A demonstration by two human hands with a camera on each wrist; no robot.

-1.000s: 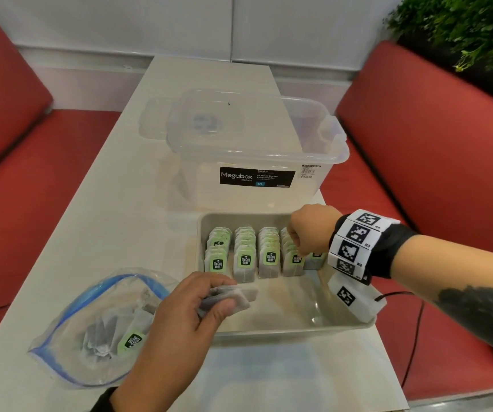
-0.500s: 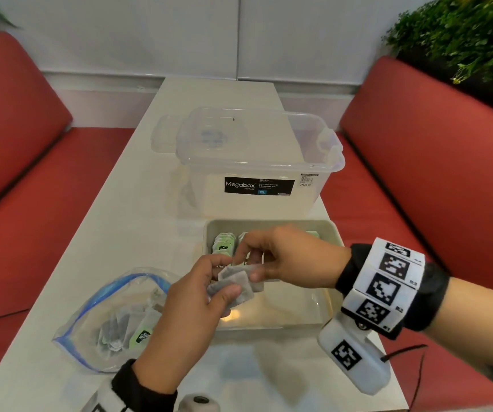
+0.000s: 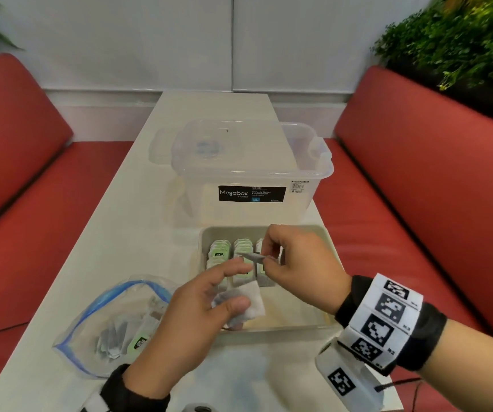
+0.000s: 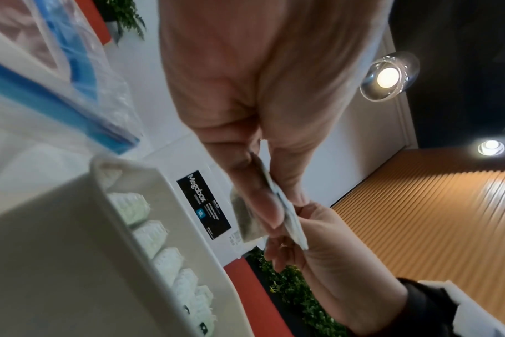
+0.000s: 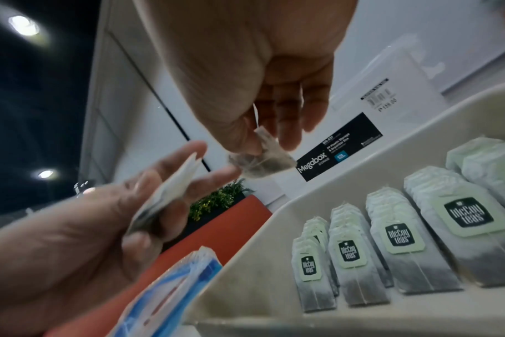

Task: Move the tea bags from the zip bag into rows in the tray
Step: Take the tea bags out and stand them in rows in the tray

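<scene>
Right hand (image 3: 295,263) pinches one tea bag (image 5: 264,160) over the tray (image 3: 322,322); left hand (image 3: 197,310) grips a small stack (image 3: 249,303). Step: one bag passed across for placing. Next: lay it flat in a row (image 5: 389,239), label up. Bags thin, limp; more in the zip bag (image 3: 111,325).

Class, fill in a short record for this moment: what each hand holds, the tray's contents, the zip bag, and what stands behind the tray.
left hand: grips a small stack of tea bags above the tray's near edge
right hand: pinches one tea bag above the tray
tray: tea bags in rows at its far end, tags showing
zip bag: open, left of the tray, tea bags inside
behind tray: clear box labelled Megabox
</scene>
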